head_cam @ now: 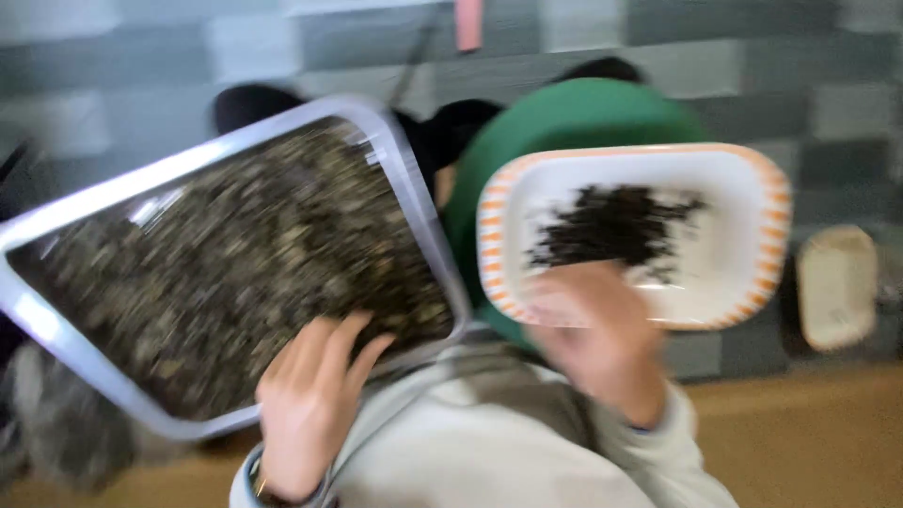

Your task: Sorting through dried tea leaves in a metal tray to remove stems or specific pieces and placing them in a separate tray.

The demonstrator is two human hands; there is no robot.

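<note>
Nearest, the left hand [306,404] rests with spread, released fingers [353,339] on the lower edge of the tray [56,334], seemingly steadying it. The tray is a tilted, pale-rimmed rectangle heaped with dry, crumbly brown-green leaf. The right hand [602,339] props the dish [752,263] from its near rim; whether those fingers clench, I cannot tell. The dish is white and orange-striped, holding a dark pile [616,226]. A green bowl [564,118] sits behind it.

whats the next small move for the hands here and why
Probably steady the white dish with the orange striped rim. The right hand touches its near edge, and the dark loose bits sit near that edge. The left hand rests on the grey rectangular tray of brownish pieces.
</note>
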